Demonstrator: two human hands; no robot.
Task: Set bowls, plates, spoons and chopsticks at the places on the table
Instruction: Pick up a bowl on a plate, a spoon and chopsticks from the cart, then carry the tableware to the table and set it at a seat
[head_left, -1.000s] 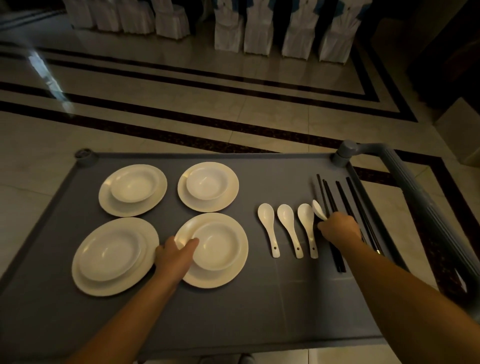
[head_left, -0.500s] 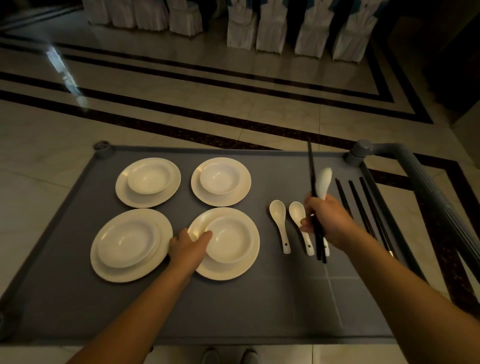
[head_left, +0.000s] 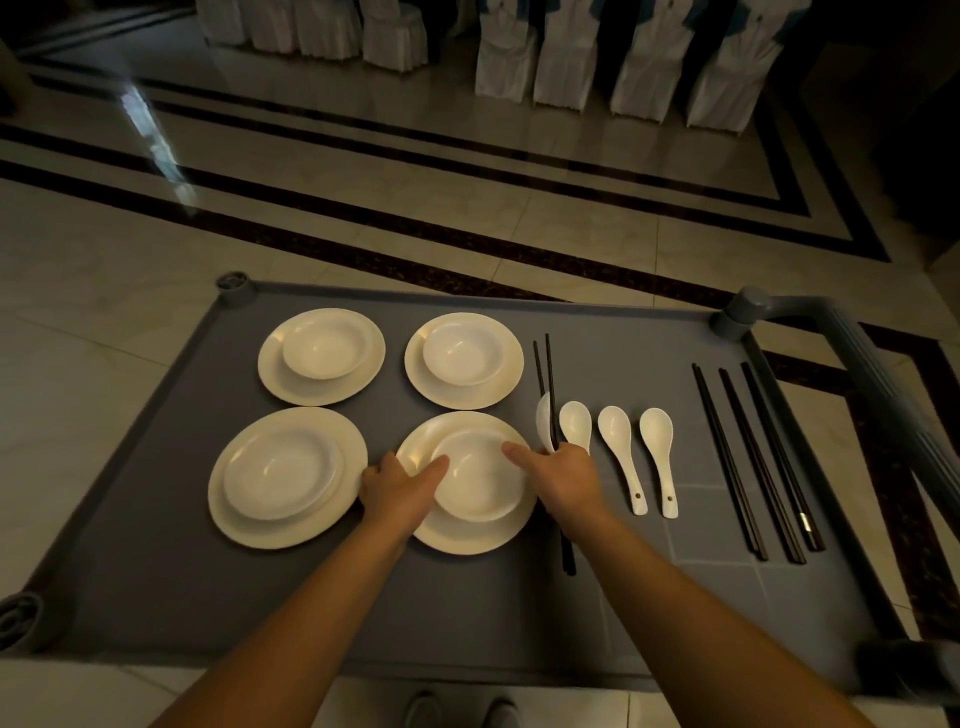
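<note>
1. Polished tile floor (head_left: 363, 171) stretches beyond a grey cart surface (head_left: 363, 597) carrying four plates, each topped with a bowl.
2. Left hand (head_left: 397, 488) grips the near bowl (head_left: 478, 478) on its plate (head_left: 467, 535).
3. Right hand (head_left: 563, 480) clutches a pair of chopsticks (head_left: 550, 374) and a spoon (head_left: 544, 423), index finger touching that bowl's rim.
4. Three spoons (head_left: 618, 447) lie just right; three chopstick pairs (head_left: 753, 457) lie near the cart's right edge.

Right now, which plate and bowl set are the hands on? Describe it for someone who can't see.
On the grey cart top, four white plates each carry a bowl. Take the plate in the near row next to the spoons. Only its bowl has the left hand and right hand at its sides.
</note>
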